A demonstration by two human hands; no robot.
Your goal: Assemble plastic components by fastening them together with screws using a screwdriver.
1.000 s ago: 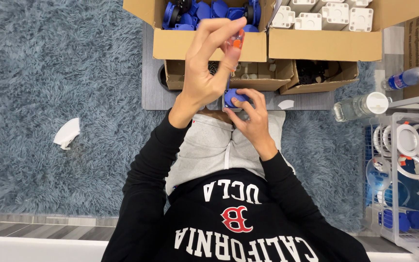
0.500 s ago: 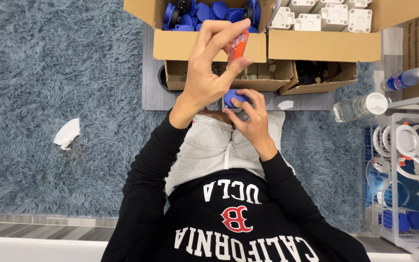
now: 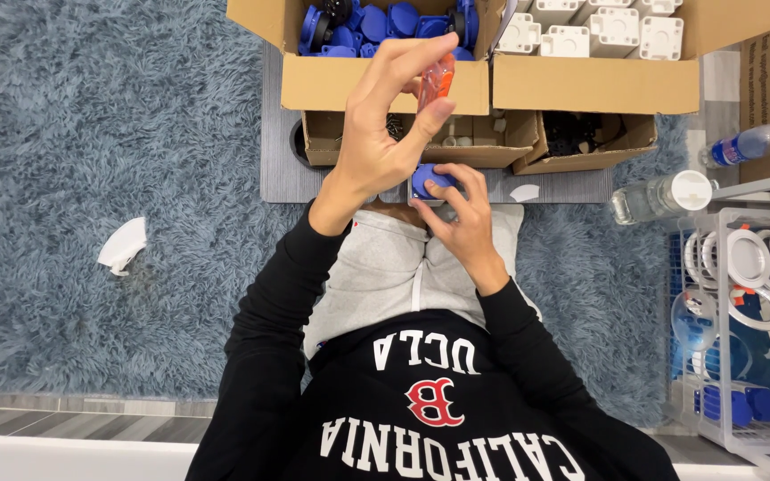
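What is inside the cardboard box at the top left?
The cardboard box holds blue plastic parts, some with black pieces. The left hand and the box's front wall hide the lower layers.

Orange tool (image 3: 437,80), blue part (image 3: 430,181)

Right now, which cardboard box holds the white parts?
The upper right cardboard box; its neighbour, the upper left box, holds blue parts instead.

single head view, looks straight down from above, close over hands (image 3: 421,169), lap, rug (image 3: 91,160).
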